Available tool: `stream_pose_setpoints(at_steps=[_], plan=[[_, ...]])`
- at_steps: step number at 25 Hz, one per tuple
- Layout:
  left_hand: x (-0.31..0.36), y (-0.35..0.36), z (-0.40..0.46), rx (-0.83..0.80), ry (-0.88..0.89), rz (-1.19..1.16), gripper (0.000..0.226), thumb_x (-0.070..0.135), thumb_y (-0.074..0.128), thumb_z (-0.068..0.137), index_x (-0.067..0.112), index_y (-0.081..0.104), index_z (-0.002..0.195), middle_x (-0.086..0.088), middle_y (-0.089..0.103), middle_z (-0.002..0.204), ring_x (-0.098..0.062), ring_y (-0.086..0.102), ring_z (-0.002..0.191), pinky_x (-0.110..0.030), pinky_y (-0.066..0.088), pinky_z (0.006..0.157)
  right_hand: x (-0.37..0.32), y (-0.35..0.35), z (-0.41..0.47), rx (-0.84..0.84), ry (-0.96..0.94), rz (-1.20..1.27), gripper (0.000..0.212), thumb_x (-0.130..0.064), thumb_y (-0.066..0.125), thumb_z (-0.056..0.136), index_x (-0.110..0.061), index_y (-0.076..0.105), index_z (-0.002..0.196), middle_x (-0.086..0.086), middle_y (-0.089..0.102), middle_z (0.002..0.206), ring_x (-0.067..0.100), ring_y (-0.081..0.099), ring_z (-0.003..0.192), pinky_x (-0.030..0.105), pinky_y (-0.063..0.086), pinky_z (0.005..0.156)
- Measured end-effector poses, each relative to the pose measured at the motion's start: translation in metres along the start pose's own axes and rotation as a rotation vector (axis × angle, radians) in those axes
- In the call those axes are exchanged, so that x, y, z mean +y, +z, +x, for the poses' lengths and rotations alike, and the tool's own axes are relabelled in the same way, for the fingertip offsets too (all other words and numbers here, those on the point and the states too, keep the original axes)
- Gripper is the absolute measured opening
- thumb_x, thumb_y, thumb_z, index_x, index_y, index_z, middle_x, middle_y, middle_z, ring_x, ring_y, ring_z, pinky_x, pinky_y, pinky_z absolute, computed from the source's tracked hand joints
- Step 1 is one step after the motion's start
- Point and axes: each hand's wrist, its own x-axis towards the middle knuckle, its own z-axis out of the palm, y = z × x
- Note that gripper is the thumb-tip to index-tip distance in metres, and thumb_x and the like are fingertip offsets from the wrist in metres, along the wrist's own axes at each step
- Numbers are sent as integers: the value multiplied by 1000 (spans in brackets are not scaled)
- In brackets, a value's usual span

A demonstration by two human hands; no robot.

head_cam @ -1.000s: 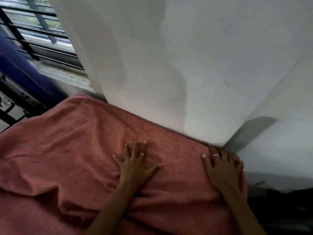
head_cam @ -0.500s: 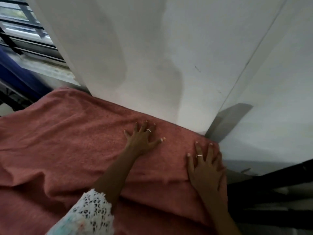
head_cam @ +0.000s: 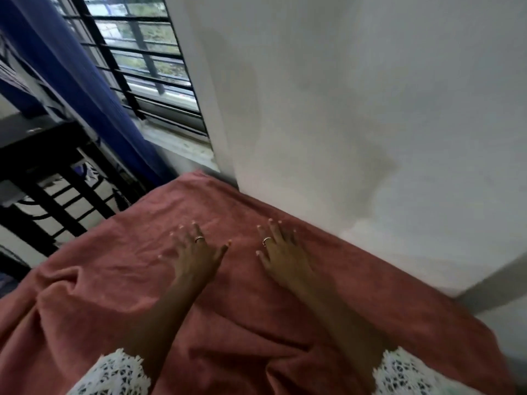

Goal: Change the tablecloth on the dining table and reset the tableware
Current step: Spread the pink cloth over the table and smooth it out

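Now both hands nearer window end: left hand (head_cam: 195,252) and right hand (head_cam: 281,249) flat, fingers spread, on tablecloth (head_cam: 114,280). Smoothing moving along; creases remain, tableware unseen.

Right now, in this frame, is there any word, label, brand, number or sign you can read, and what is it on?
None can be read.
The rust-pink woven tablecloth, white wall, blue curtain and black window bars carry no lettering.
Both the left hand and right hand wear plain rings, unmarked as far as can be seen.
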Motion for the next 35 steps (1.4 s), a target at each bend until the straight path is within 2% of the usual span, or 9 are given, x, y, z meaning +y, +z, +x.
stream_pose_setpoints(at_steps=[9,14,19,21,23,27,30,32,35], plan=[[-120,3,74,39,64,122,112,97,-13,42,51,-9,144,13,-13,157,-29,-12,145,-64,-8,108,-111,51,199,-30,-216,-171,53,-36,32,99,-17,24,148,14,0,158,30,-2,146,54,-3,115],[-123,-2,107,42,107,94,115,94,-19,38,50,-10,144,15,-17,156,-28,-16,144,-65,-7,107,-143,73,271,-126,-50,-91,56,-57,26,94,-41,16,147,2,-2,159,38,-6,144,72,-5,103],[-124,0,115,88,92,108,101,88,1,59,40,5,148,8,-3,159,-27,-3,146,-62,-1,110,-129,74,311,-58,108,-48,73,-76,33,79,-41,25,143,14,43,141,37,44,125,57,32,100],[-125,1,112,233,49,61,96,81,14,68,28,28,147,-5,28,154,-29,30,139,-55,23,109,-131,66,319,-88,230,-36,78,-77,33,79,-31,33,141,14,48,136,35,47,121,55,35,100],[-127,3,113,377,0,39,85,74,30,73,17,52,133,-9,59,125,-30,58,105,-43,45,88,-152,68,317,-29,239,-89,70,-66,35,86,-21,39,138,17,41,138,37,41,125,61,30,103],[-125,-14,127,364,-61,129,68,58,35,77,12,68,113,-6,62,104,-30,55,80,-35,46,68,-208,99,289,-44,-35,-124,59,-58,25,91,-37,24,145,11,8,158,41,-2,143,76,-10,98],[-147,-26,136,337,9,260,58,54,30,87,20,61,123,-10,54,123,-35,50,107,-41,40,88,-201,104,300,-28,36,-144,62,-62,20,90,-37,19,147,8,2,159,40,-10,143,75,-16,96],[-167,-26,131,241,-25,175,65,64,27,90,29,33,145,-7,32,150,-34,24,138,-48,21,110,-190,99,309,-55,48,-166,64,-62,19,90,-36,16,148,7,3,159,39,-9,144,75,-15,96],[-177,-18,125,71,-92,69,81,78,16,80,36,10,150,1,6,159,-29,1,146,-47,2,117,-189,93,299,-85,-46,-14,61,-55,25,93,-32,15,149,7,4,159,33,-5,146,68,-12,106]])
